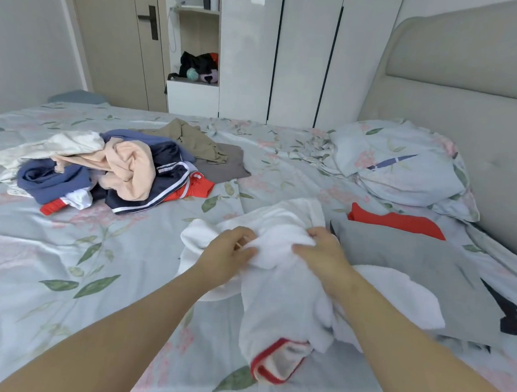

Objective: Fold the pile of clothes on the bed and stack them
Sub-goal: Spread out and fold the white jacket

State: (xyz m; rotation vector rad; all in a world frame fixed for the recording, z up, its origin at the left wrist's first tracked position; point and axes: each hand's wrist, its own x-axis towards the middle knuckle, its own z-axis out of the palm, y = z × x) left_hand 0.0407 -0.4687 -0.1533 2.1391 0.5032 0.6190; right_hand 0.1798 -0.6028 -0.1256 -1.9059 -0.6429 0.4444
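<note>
Bed [96,261]: floral sheet.
White garment [279,288]: bunched near centre, raised, probably to find its edges.
Left hand [226,254]: pinches its cloth.
Right hand [320,254]: grips top fold.
Pile [101,171]: unfolded, far left.
Grey garment [413,266]: flat at right, likely the stack's start.

Soft, bright daylight fills the room evenly, with a cool cast; its source is out of view. Shadows are faint: a pale shade lies on the bed [65,259] under the forearms [106,338] and around the pile [101,168]. The glossy wardrobe [248,43] carries a washed-out sheen near the top. The white top [280,257] is nearly blown out, its folds hard to read. The wide lens bows the headboard [470,72], tilts the door [115,35] and stretches the forearms at the lower edge. Detail is slightly soft throughout, more so on the far shelf [197,31].
</note>
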